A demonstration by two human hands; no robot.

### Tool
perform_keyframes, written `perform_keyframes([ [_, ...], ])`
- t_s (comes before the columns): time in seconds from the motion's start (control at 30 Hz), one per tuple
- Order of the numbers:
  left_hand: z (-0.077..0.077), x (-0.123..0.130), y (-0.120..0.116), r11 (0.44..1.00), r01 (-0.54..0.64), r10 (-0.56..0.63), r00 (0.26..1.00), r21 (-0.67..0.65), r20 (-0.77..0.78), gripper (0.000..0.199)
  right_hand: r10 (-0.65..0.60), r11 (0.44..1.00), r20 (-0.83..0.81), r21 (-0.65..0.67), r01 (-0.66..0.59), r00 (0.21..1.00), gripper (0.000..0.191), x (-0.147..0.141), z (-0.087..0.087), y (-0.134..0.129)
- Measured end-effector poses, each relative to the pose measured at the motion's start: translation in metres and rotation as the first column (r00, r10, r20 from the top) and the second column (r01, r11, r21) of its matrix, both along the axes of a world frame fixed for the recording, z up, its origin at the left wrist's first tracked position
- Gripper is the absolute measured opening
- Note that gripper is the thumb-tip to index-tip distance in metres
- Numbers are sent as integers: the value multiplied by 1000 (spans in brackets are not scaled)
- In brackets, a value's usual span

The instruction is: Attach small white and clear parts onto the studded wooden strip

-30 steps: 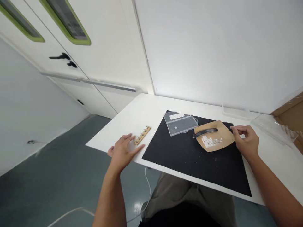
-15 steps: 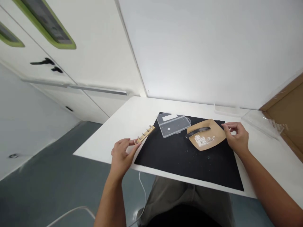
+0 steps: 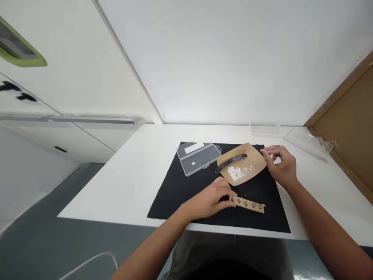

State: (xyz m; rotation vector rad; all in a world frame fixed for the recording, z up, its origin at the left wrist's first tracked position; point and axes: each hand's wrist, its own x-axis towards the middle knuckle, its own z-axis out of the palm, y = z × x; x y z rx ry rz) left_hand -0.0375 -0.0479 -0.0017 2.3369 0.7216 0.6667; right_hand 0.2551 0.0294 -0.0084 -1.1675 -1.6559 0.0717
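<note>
My left hand [image 3: 215,199] pinches one end of a narrow light-wood strip [image 3: 247,204] over the near part of the black mat [image 3: 189,202]. Several small shiny metal pieces sit in a row along the strip. My right hand [image 3: 281,163] is closed in a pinch at the right corner of a shallow brown cardboard tray [image 3: 252,153]; what its fingertips hold, if anything, is too small to make out. In the tray lie small white flakes [image 3: 237,172] and a curved black strip-like piece [image 3: 231,162] that reaches over its left edge.
An open clear plastic case [image 3: 198,159] with a white label lies on the mat's far left. The mat covers part of a white table [image 3: 116,186]. Clear plastic pieces [image 3: 309,144] lie at the back right, near a brown cardboard panel [image 3: 346,128]. A white wall stands behind.
My left hand has brought the wooden strip from the table's left side rightward and nearer, over the mat. My right hand stays pinched beside the tray. The view has turned to the right.
</note>
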Motion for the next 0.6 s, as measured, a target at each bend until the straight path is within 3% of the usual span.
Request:
perform_keyframes([
  [0.17, -10, 11, 42, 979, -130, 141, 988, 159, -59, 23, 4, 1000, 13, 22, -4, 1000, 15, 2, 0, 1],
  [0.27, -10, 17, 64, 977, -123, 145, 982, 174, -122, 24, 48, 998, 7, 27, -48, 999, 14, 2, -1, 0],
  [0.4, -16, 19, 79, 983, -81, 101, 988, 167, -114, 30, 271, 962, 48, 26, -272, 961, 11, -6, 1, -6],
  [0.6, -27, 18, 73, 976, -100, 121, 988, 193, -100, 25, 530, 844, 250, -67, -532, 810, 16, -29, 5, -16],
])
